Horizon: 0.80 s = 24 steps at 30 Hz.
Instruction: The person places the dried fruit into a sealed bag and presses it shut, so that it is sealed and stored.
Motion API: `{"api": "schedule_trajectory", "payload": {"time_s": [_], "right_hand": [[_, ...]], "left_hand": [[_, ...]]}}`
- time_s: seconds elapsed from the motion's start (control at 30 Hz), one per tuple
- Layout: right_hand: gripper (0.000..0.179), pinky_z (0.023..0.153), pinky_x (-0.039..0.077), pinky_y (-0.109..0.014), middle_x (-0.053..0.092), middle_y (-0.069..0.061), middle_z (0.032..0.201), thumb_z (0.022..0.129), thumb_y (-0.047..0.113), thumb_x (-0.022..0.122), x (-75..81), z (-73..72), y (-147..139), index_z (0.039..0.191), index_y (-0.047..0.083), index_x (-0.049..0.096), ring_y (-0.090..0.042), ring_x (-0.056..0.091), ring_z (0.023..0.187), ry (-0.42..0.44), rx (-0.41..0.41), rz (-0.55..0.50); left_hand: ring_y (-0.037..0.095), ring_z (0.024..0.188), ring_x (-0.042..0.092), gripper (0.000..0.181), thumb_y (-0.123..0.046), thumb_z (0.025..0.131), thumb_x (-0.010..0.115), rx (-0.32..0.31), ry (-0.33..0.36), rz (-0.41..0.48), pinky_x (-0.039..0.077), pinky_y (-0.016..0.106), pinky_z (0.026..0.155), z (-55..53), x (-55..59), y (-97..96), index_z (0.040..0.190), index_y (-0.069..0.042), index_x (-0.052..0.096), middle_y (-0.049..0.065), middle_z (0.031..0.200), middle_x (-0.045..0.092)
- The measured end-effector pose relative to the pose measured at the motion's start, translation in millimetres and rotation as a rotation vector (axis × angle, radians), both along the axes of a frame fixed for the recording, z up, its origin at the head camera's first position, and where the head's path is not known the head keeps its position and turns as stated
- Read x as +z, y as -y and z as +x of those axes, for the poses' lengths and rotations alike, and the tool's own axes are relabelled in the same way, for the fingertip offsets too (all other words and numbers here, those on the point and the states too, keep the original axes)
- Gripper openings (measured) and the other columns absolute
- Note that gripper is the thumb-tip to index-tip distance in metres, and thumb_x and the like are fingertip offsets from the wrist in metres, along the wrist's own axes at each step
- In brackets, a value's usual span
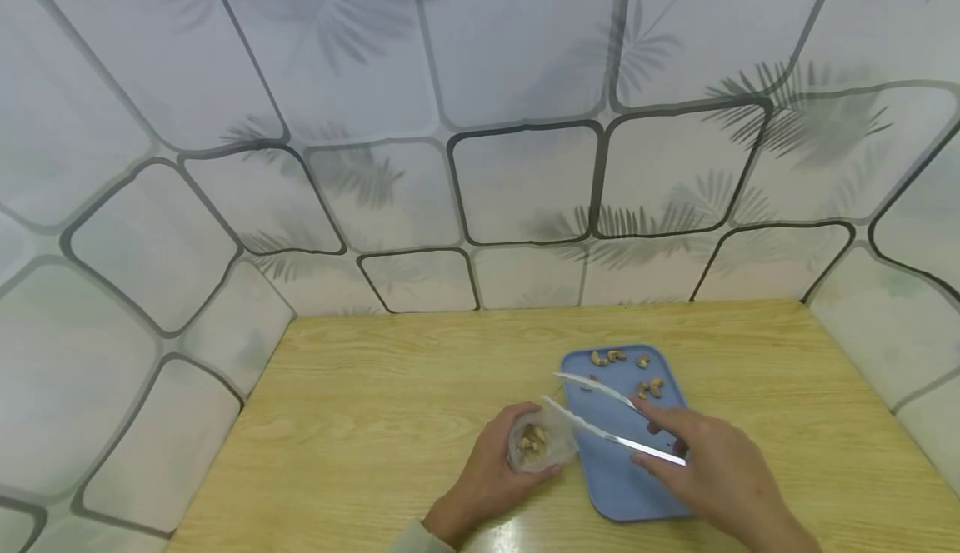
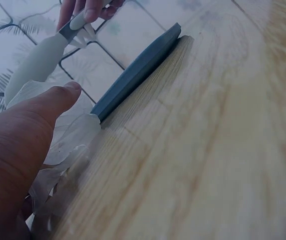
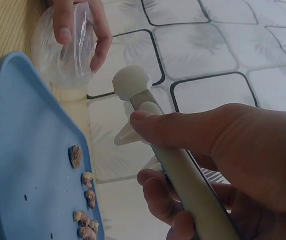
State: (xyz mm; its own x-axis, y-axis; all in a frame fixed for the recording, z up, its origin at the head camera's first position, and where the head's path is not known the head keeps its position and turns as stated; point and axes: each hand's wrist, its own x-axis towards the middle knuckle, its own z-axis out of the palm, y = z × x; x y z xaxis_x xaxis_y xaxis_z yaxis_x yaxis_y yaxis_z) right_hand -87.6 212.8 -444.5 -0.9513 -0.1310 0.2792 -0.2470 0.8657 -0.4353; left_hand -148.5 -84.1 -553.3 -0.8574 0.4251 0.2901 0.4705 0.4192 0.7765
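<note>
My left hand (image 1: 487,465) grips a clear plastic bag (image 1: 561,440) at the tray's left edge, thumb and fingers around its sides. Several cashews (image 1: 532,443) show inside the bag, whose mouth stands open. In my right hand (image 1: 727,470) is a pair of metal tongs (image 1: 647,446) with white tips, held between thumb and fingers. The tong arms are spread, and nothing shows between them in the head view. One tip reaches close to the bag; the other hangs over the blue tray (image 1: 626,486). More cashews (image 1: 617,356) lie scattered on the tray's far half.
Tray and bag are on a wood-grain table (image 1: 360,420). A patterned wall covering (image 1: 525,186) rises behind the table and along both sides. Small dark crumbs (image 3: 25,197) dot the tray's surface in the right wrist view.
</note>
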Motion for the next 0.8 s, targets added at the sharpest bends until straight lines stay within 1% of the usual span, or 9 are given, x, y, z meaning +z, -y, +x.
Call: {"api": "schedule_trajectory", "payload": {"time_s": [0.17,0.2,0.33,0.4,0.47,0.8], "right_hand": [[0.070,0.055,0.038,-0.023,0.064,0.020,0.076,0.081,0.039,0.097,-1.3,-3.7,-5,0.145,0.025,0.073,0.007,0.046,0.066,0.043,-0.017,0.004],[0.069,0.055,0.038,-0.023,0.061,0.020,0.075,0.082,0.040,0.096,-1.9,-4.9,-6,0.145,0.025,0.072,0.007,0.045,0.066,0.056,-0.019,0.006],[0.068,0.055,0.037,-0.023,0.071,0.018,0.087,0.083,0.040,0.095,-4.8,-8.2,-6,0.145,0.024,0.072,0.006,0.045,0.065,0.076,-0.023,-0.004],[0.068,0.055,0.036,-0.023,0.074,0.016,0.093,0.083,0.041,0.095,-7.8,-9.0,-7,0.145,0.023,0.072,0.006,0.043,0.065,0.084,-0.025,-0.010],[0.068,0.055,0.035,-0.023,0.075,0.015,0.095,0.083,0.040,0.095,-9.7,-9.2,-7,0.144,0.023,0.073,0.005,0.043,0.064,0.086,-0.032,-0.014],[0.071,0.057,0.037,-0.025,0.074,0.010,0.099,0.084,0.040,0.094,-17.8,-12.5,-10,0.149,0.024,0.070,0.000,0.046,0.069,0.125,-0.074,0.054]], "left_hand": [[0.015,0.128,0.065,0.077,-0.041,0.086,0.094,0.011,0.004,-0.014,0.054,0.041,0.112,0.8,2.1,-0.2,0.150,-0.023,0.055,-0.005,0.142,0.068],[0.015,0.128,0.065,0.077,-0.041,0.086,0.094,0.014,0.009,-0.014,0.054,0.041,0.112,1.0,2.5,-0.2,0.150,-0.023,0.055,-0.005,0.142,0.068],[0.015,0.127,0.066,0.076,-0.040,0.085,0.094,0.016,0.018,-0.012,0.054,0.041,0.112,1.5,3.4,-0.3,0.149,-0.022,0.056,-0.004,0.141,0.069],[0.015,0.127,0.066,0.076,-0.039,0.086,0.094,0.015,0.017,-0.010,0.055,0.041,0.112,1.8,3.2,-0.2,0.149,-0.022,0.056,-0.004,0.141,0.069],[0.015,0.127,0.066,0.075,-0.038,0.086,0.094,0.012,0.017,-0.004,0.055,0.041,0.112,1.9,2.6,-0.1,0.148,-0.021,0.056,-0.003,0.141,0.069],[0.015,0.128,0.065,0.075,-0.039,0.087,0.093,-0.003,0.021,-0.002,0.054,0.040,0.112,1.9,0.3,1.3,0.149,-0.022,0.055,-0.004,0.141,0.068]]}}
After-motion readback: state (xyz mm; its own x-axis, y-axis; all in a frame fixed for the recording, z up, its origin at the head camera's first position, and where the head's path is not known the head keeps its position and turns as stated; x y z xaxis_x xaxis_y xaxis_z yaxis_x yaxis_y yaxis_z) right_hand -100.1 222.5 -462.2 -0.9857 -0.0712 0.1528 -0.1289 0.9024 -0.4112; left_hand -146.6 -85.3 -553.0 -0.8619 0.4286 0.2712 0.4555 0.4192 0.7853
